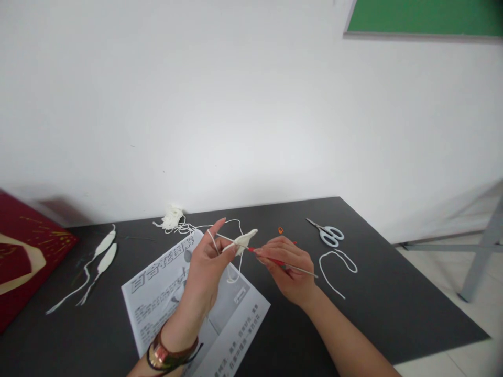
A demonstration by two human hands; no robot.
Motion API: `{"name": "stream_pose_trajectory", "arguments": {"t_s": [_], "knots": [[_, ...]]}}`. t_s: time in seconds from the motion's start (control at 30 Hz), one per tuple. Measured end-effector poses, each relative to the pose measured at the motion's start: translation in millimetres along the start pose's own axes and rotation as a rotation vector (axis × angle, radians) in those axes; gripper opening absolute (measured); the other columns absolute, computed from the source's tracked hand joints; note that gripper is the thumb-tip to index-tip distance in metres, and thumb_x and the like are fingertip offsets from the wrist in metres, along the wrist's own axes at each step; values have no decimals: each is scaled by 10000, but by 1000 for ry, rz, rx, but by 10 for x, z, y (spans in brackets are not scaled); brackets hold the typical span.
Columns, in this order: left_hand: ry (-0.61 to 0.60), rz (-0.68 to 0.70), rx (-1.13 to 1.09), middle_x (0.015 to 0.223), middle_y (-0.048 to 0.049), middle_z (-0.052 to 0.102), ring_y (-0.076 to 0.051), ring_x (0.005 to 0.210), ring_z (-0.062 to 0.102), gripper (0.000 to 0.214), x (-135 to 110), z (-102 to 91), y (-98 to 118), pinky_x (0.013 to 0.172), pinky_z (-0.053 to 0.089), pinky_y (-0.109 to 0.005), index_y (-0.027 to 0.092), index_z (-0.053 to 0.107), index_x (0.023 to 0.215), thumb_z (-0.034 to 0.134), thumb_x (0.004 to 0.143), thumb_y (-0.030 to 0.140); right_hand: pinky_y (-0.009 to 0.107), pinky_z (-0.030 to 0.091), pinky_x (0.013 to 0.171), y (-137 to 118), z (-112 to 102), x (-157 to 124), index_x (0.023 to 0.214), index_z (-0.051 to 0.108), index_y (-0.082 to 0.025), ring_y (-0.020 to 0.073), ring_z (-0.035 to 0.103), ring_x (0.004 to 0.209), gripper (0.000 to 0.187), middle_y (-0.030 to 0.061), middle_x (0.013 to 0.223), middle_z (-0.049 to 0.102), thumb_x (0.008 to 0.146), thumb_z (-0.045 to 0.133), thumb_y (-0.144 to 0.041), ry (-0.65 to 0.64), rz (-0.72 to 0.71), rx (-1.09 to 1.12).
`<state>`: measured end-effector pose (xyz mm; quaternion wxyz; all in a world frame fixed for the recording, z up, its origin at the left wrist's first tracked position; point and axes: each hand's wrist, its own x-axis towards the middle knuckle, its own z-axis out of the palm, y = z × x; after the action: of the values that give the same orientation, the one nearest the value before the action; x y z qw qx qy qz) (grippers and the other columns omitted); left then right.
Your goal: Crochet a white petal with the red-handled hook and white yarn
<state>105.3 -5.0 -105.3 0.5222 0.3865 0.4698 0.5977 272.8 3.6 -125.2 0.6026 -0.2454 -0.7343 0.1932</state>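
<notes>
My left hand [206,267] is raised over a printed sheet [168,298], pinching a small white crocheted piece [244,239] between thumb and fingers. White yarn [220,230] loops over its lifted forefinger. My right hand [288,264] grips a red-handled crochet hook [275,260], whose tip reaches into the white piece. The hook's metal end sticks out to the right past the hand.
On the dark table [373,309] lie white-handled scissors [328,233], a loose strand of white yarn [338,262], a small orange stitch marker [280,230], a tangle of yarn [173,217] and two finished white pieces [104,251]. A dark red box [23,256] sits far left.
</notes>
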Motion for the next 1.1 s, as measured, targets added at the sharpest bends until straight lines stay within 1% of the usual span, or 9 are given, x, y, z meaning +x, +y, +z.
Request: {"name": "stream_pose_trajectory", "arguments": {"t_s": [0.07, 0.13, 0.27, 0.33, 0.47, 0.57, 0.63, 0.93, 1.1], "knots": [[-28, -88, -174, 674, 48, 595, -81, 651, 544, 602, 11, -5, -1, 711, 412, -226, 177, 521, 1237, 715, 668, 149, 331, 523, 658, 13, -5, 10, 954, 693, -242, 171, 628, 720, 267, 44, 797, 712, 774, 627, -56, 19, 75, 62], [-47, -151, -266, 692, 35, 602, -80, 651, 547, 598, 29, -21, -6, 708, 412, -224, 156, 542, 1218, 727, 650, 122, 339, 522, 664, 30, -15, 11, 953, 698, -245, 176, 628, 733, 259, 47, 804, 712, 782, 623, -65, 18, 68, 83], [-61, -212, -287, 684, 25, 604, -92, 653, 557, 664, 43, -35, -5, 706, 418, -232, 123, 513, 1251, 742, 628, 108, 352, 528, 731, 51, -46, -14, 1071, 656, -245, 174, 634, 806, 367, 61, 927, 721, 796, 566, -19, -72, -131, -46], [-52, -162, -240, 656, 49, 586, -87, 632, 547, 743, 29, -19, -1, 711, 421, -237, 148, 442, 1318, 740, 638, 122, 362, 533, 771, 56, -56, -43, 1150, 611, -217, 181, 638, 864, 385, 85, 984, 713, 824, 520, -33, -141, -259, -164], [9, 129, 80, 630, 79, 566, -89, 611, 516, 814, 8, 18, -7, 714, 419, -245, 231, 284, 1414, 688, 710, 172, 384, 535, 830, 59, -34, -108, 1234, 539, -150, 202, 640, 918, 387, 122, 997, 705, 858, 474, -78, -245, -404, -350], [12, 307, 356, 641, 75, 559, -104, 646, 519, 747, 37, 2, -20, 822, 406, -274, 229, 307, 1411, 643, 746, 183, 361, 547, 768, 47, -4, -123, 1196, 562, -162, 196, 631, 875, 386, 111, 972, 699, 827, 515, -60, -196, -334, -329], [-15, 345, 435, 641, 74, 555, -110, 651, 522, 706, 73, -31, -29, 862, 394, -287, 231, 348, 1393, 636, 750, 192, 341, 543, 711, 30, -2, -111, 1151, 588, -181, 186, 614, 828, 380, 97, 947, 696, 802, 539, -39, -154, -269, -266], [-178, 233, 439, 640, 60, 541, -109, 602, 486, 759, 165, -143, -13, 693, 422, -262, 221, 295, 1418, 637, 741, 192, 310, 487, 620, -97, -160, 64, 1001, 635, -217, 159, 568, 698, 302, 46, 797, 679, 780, 581, -19, -108, -64, -100], [-287, 133, 412, 643, 30, 587, -136, 618, 537, 704, 152, -172, 84, 699, 430, -286, 197, 441, 1346, 676, 684, 159, 309, 462, 613, -95, -263, 102, 906, 661, -214, 162, 558, 679, 184, 30, 729, 657, 802, 585, -82, -117, 82, -28]]}}
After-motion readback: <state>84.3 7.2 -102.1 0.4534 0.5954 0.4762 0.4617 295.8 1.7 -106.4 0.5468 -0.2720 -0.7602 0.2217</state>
